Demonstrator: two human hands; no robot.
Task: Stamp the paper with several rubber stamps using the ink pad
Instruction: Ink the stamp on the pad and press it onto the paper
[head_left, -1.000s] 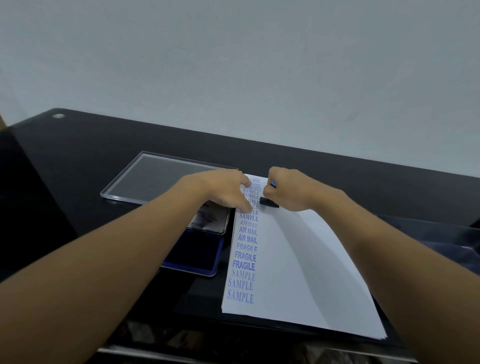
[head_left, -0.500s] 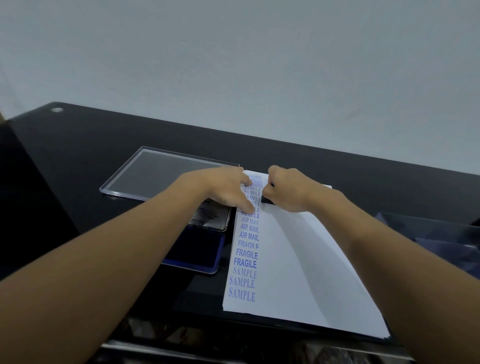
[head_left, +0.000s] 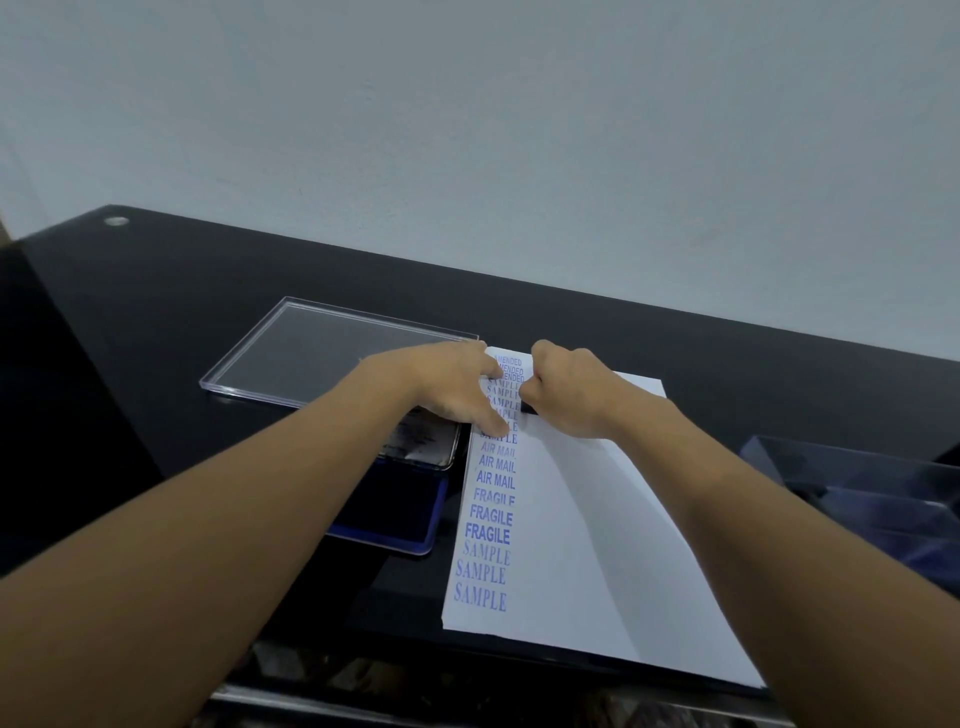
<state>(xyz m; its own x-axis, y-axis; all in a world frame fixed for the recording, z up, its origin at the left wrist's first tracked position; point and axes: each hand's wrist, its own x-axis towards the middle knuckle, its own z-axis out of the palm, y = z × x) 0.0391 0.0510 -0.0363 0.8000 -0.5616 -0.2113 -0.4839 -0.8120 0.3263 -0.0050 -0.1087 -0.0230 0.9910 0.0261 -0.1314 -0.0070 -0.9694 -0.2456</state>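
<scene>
The paper (head_left: 571, 545) lies on the black table (head_left: 156, 312) with its long axis running 12 to 6 o'clock, a column of blue prints down its 9 o'clock edge. The right hand (head_left: 571, 389) sits near the sheet's 12 o'clock end, fingers curled into a tight fist, knuckles up. It presses down on a rubber stamp (head_left: 527, 408), of which only a dark sliver shows beneath the fist. That sliver lies just at 3 o'clock from the column, touching the paper, so this looks like the start of a second column. The stamp's own axis cannot be told. The left hand (head_left: 447, 387) lies flat, fingers (head_left: 498, 369) straight and spread across the upper prints, pinning the sheet and holding nothing. Its heel overhangs the open ink pad (head_left: 400, 519), which sits at 7 o'clock from the stamp, just beside the paper's edge. Re-inking would likely carry the right hand across the left, although the left is nearer the pad.
</scene>
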